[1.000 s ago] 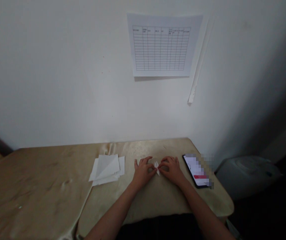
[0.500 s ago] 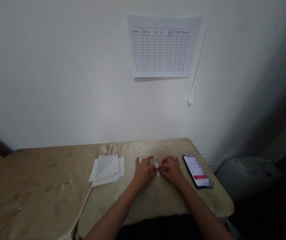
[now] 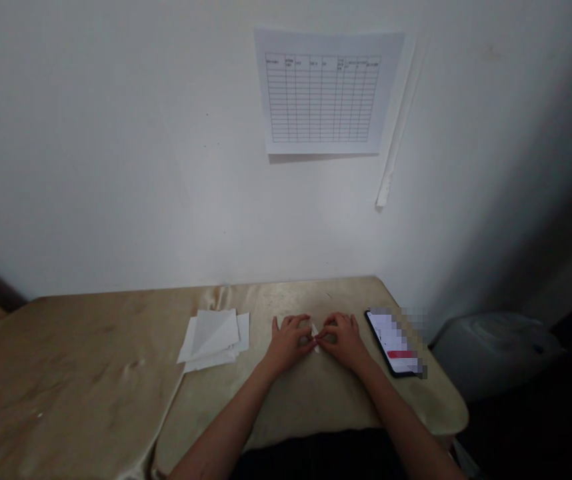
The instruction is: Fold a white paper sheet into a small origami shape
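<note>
A small folded piece of white paper (image 3: 315, 335) lies on the tan table (image 3: 116, 373) between my two hands. My left hand (image 3: 289, 343) rests on the table with its thumb and fingers pressed on the paper's left side. From the right, my right hand (image 3: 345, 340) pinches the same paper with curled fingers. Most of the paper is hidden under the fingertips.
A loose stack of white paper sheets (image 3: 215, 339) lies left of my hands. A phone (image 3: 393, 342) with a lit screen lies to the right near the table's edge. A printed grid sheet (image 3: 323, 93) hangs on the wall. A grey bin (image 3: 496, 350) stands right of the table.
My hands have closed in slightly on the small paper, so less of it shows now. Nothing else has moved.
</note>
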{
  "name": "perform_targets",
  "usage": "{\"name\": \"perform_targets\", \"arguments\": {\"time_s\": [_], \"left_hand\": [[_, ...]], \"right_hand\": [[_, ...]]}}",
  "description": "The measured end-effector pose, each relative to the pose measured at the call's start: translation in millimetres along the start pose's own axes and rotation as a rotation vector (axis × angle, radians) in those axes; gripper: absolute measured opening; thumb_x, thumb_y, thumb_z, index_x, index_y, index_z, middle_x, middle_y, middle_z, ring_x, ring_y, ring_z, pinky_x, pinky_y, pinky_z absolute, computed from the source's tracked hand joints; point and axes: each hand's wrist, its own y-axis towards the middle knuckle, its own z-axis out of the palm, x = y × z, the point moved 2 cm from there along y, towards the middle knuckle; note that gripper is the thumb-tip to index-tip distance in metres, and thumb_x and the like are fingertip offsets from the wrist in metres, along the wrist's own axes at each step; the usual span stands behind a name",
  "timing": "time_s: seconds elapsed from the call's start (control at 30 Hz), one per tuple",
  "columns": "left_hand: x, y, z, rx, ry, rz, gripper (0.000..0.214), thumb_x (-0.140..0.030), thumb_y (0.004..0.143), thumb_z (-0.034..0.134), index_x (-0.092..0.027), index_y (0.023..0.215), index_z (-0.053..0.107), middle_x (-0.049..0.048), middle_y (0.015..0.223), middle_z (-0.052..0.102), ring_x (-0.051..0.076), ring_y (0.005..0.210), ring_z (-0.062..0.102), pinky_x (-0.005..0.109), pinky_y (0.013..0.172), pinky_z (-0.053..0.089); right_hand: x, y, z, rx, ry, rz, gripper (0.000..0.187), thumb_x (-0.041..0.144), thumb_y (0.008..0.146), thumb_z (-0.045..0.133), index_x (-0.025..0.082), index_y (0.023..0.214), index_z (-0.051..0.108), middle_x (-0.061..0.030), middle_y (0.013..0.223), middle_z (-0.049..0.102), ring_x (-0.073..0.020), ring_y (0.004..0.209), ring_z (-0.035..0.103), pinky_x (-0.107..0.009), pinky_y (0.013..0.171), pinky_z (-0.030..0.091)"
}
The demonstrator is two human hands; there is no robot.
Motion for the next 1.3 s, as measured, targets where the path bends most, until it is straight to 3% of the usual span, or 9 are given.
{"name": "perform_targets", "arguments": {"time_s": [0.33, 0.57, 0.67, 0.93, 1.1, 1.3], "left_hand": [[-0.4, -2.0, -3.5, -0.009, -0.065, -0.044, 0.007, -0.036, 0.086, 0.072, -0.03, 0.089, 0.074, 0.0009, 0.143, 0.057, 0.031, 0.135, 0.046, 0.078, 0.112, 0.004], [1.7, -3.1, -2.9, -0.022, -0.126, -0.103, 0.005, -0.033, 0.086, 0.071, -0.03, 0.089, 0.074, 0.0022, 0.139, 0.06, 0.029, 0.133, 0.049, 0.074, 0.115, 0.001], [4.9, -2.3, -0.1, -0.043, -0.123, -0.124, 0.01, -0.033, 0.085, 0.071, -0.03, 0.094, 0.073, 0.0034, 0.139, 0.059, 0.028, 0.133, 0.05, 0.072, 0.116, 0.002], [8.0, -2.0, 3.1, -0.072, -0.012, -0.174, 0.048, -0.043, 0.081, 0.074, -0.028, 0.126, 0.065, 0.012, 0.146, 0.051, 0.032, 0.14, 0.041, 0.065, 0.12, 0.01], [9.5, -1.3, 3.1, -0.042, -0.012, -0.165, 0.047, -0.045, 0.082, 0.073, -0.033, 0.127, 0.067, 0.0098, 0.149, 0.05, 0.034, 0.141, 0.04, 0.066, 0.119, 0.009], [9.5, 0.2, -0.7, -0.064, -0.064, -0.156, 0.043, -0.036, 0.084, 0.072, -0.036, 0.127, 0.066, 0.0068, 0.145, 0.054, 0.031, 0.138, 0.045, 0.065, 0.119, 0.013]], "right_hand": [[-3.4, 0.3, 2.5, -0.01, 0.006, 0.006, 0.005, 0.03, 0.082, 0.075, 0.03, 0.085, 0.079, -0.0061, 0.114, 0.065, -0.027, 0.117, 0.055, -0.059, 0.117, 0.017], [-8.0, 0.2, 6.6, -0.056, 0.004, -0.016, 0.008, 0.032, 0.081, 0.077, 0.031, 0.089, 0.078, -0.0049, 0.116, 0.063, -0.0261, 0.12, 0.053, -0.053, 0.114, 0.028], [-9.7, 0.8, 7.6, -0.078, 0.008, -0.004, 0.009, 0.033, 0.083, 0.075, 0.03, 0.092, 0.077, -0.0055, 0.117, 0.062, -0.0256, 0.12, 0.054, -0.051, 0.113, 0.03], [-8.6, 1.3, 7.6, -0.073, -0.003, -0.001, 0.023, 0.039, 0.084, 0.074, 0.03, 0.105, 0.077, -0.0086, 0.119, 0.062, -0.0277, 0.12, 0.052, -0.048, 0.112, 0.032], [-5.2, -1.1, 5.7, -0.044, 0.011, -0.016, 0.029, 0.036, 0.083, 0.075, 0.035, 0.111, 0.076, -0.008, 0.121, 0.062, -0.0288, 0.121, 0.051, -0.05, 0.113, 0.03], [-6.0, 2.8, 3.7, -0.073, 0.094, -0.022, 0.026, 0.029, 0.078, 0.077, 0.031, 0.104, 0.078, -0.007, 0.117, 0.067, -0.0286, 0.119, 0.054, -0.047, 0.11, 0.035]]}}
